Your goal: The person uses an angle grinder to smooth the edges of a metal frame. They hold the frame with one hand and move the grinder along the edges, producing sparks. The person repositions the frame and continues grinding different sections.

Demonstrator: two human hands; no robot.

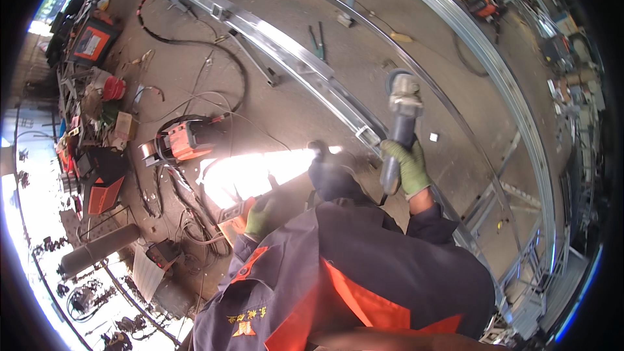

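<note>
My right hand (409, 168), in a green glove, is closed around the dark body of an angle grinder (403, 127). The grinder's grey metal head and round disc point away from me, over the floor beyond a long shiny metal beam (305, 68). The beam runs from the far left toward my right arm. My left hand (260, 218), also gloved in green, is low at my left side. Beside it is a flat reddish-brown and tan object (235, 213) whose kind I cannot make out. Glare and blur hide the left fingers, so whether they grip it is unclear.
Curved metal rails (481, 39) arc across the right. An orange-and-black machine with a wire spool (185, 141) stands on the left floor among cables. Long-handled green pliers or cutters (317, 42) lie beyond the beam. A gas cylinder (97, 250) lies at lower left.
</note>
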